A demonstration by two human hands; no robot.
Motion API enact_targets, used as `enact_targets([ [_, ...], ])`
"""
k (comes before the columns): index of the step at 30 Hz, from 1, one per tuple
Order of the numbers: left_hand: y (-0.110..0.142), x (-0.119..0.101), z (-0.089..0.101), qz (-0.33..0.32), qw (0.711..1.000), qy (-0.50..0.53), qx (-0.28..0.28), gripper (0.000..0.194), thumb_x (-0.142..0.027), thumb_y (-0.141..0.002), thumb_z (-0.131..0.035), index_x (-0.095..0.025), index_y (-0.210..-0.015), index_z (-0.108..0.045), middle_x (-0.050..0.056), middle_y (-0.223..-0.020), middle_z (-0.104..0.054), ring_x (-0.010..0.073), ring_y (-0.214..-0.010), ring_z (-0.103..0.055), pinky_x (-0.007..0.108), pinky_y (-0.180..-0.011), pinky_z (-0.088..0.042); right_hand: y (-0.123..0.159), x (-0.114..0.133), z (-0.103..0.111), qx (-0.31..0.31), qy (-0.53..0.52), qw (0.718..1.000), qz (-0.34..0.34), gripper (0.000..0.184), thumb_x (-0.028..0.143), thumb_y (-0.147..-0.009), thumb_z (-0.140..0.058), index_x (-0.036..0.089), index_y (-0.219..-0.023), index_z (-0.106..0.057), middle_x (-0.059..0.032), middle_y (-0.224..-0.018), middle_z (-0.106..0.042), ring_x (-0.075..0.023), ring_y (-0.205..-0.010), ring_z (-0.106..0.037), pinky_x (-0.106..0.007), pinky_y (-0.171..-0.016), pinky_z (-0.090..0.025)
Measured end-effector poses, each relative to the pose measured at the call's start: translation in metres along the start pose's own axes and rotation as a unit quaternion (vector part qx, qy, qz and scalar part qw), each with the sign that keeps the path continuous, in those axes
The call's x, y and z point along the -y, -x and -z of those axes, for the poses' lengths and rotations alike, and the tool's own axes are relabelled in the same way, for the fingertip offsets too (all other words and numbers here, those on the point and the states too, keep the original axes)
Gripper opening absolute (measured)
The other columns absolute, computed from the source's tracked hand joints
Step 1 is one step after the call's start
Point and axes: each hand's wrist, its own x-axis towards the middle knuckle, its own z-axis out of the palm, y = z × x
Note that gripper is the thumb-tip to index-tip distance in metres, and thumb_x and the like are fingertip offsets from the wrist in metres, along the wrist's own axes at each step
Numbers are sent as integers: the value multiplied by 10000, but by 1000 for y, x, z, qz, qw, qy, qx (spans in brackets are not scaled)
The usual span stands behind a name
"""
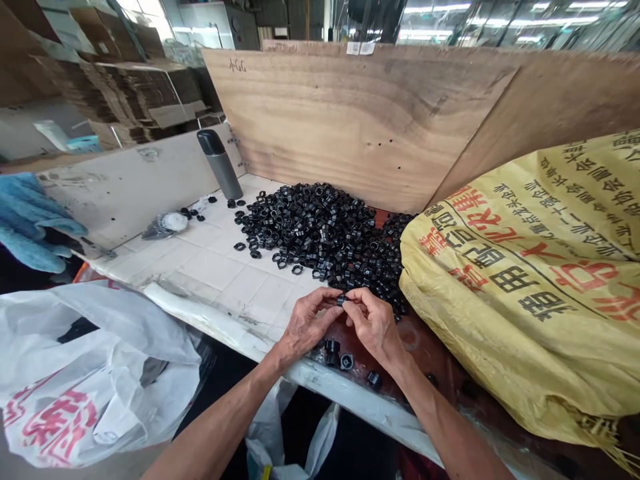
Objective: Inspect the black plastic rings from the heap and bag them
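Note:
Between the fingertips of both hands is a small black ring-shaped plastic part (342, 300). My left hand (311, 321) pinches it from the left, and my right hand (373, 323) pinches it from the right. Just beyond the fingers rises a large pile of similar black plastic rings (310, 223), spread over the tabletop. Close to the table's front edge, below my hands, lie several black cylindrical pieces (346, 361), one showing a round face with a lighter centre. The fingers cover much of the held part.
A bulging yellow woven sack (520, 280) lies at the right. Wooden boards (360, 120) wall the table's back. A grey bottle (220, 165) and a small plastic bag (166, 225) stand left. White bags (95, 373) hang at the front; a blue cloth (35, 217) lies far left.

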Motion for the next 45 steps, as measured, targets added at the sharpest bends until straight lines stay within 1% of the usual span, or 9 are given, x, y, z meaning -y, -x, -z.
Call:
enact_targets([
  [4,4,-1,4,-136,982,-131,1,281,-171,-930,-539,-209,-1201,-602,83,-1154,-689,191,-1052,-671,350,-923,-553,-2,-2,-3,34,-162,978,-123,226,425,-880,-595,204,-837,-611,29,-593,-604,-149,-536,-580,-268,-596,-472],
  [7,8,-11,12,-144,970,-188,62,306,-129,-893,-524,-202,-1180,-597,77,-1103,-688,187,-998,-665,329,-869,-545,-7,-6,6,64,-126,976,-167,379,502,-898,-525,202,-671,-566,14,-568,-588,-132,-450,-524,-264,-509,-420],
  [11,8,-18,26,-47,957,-270,95,80,-177,-824,-600,-195,-865,-665,15,-809,-658,162,-743,-624,273,-680,-493,-12,-16,20,11,122,989,-84,214,340,-838,-604,210,-669,-582,1,-616,-620,-153,-541,-560,-267,-563,-412],
  [15,-1,-8,29,15,952,-303,47,332,-336,-909,-569,-181,-617,-605,11,-657,-607,147,-618,-567,267,-603,-435,-11,-24,17,-4,230,973,33,119,157,-814,-579,202,-910,-634,-26,-779,-661,-186,-698,-614,-287,-664,-452],
  [19,-18,5,20,-16,959,-282,11,137,-299,-889,-626,-201,-941,-705,15,-782,-646,159,-695,-606,270,-667,-474,-9,-29,5,4,296,951,87,251,123,-870,-555,201,-1096,-632,-77,-961,-656,-218,-855,-638,-311,-754,-478],
  [23,-29,19,12,-38,948,-312,41,218,-256,-879,-652,-239,-1085,-719,35,-882,-649,183,-788,-631,292,-743,-500,-8,-34,2,10,343,936,83,146,128,-890,-557,211,-991,-619,-68,-937,-616,-211,-819,-622,-292,-701,-470],
  [31,-25,26,11,-48,961,-271,40,96,-130,-832,-640,-207,-865,-686,31,-997,-674,170,-863,-649,282,-785,-503,-6,-27,4,21,260,960,97,121,97,-845,-554,199,-907,-572,-59,-895,-644,-203,-793,-618,-307,-738,-475],
  [38,-19,18,10,36,994,-93,36,264,-190,-818,-660,-193,-1080,-624,17,-935,-697,157,-791,-650,276,-729,-541,-12,-19,7,15,56,997,45,76,179,-843,-589,210,-885,-643,-49,-981,-653,-189,-871,-645,-284,-728,-530],
  [45,-22,12,12,-6,999,-29,35,297,-208,-829,-653,-200,-1123,-692,65,-1059,-668,190,-965,-654,310,-858,-546,-12,-13,9,-17,-27,998,-45,220,315,-783,-689,197,-961,-636,-45,-913,-687,-190,-792,-665,-302,-724,-557],
])
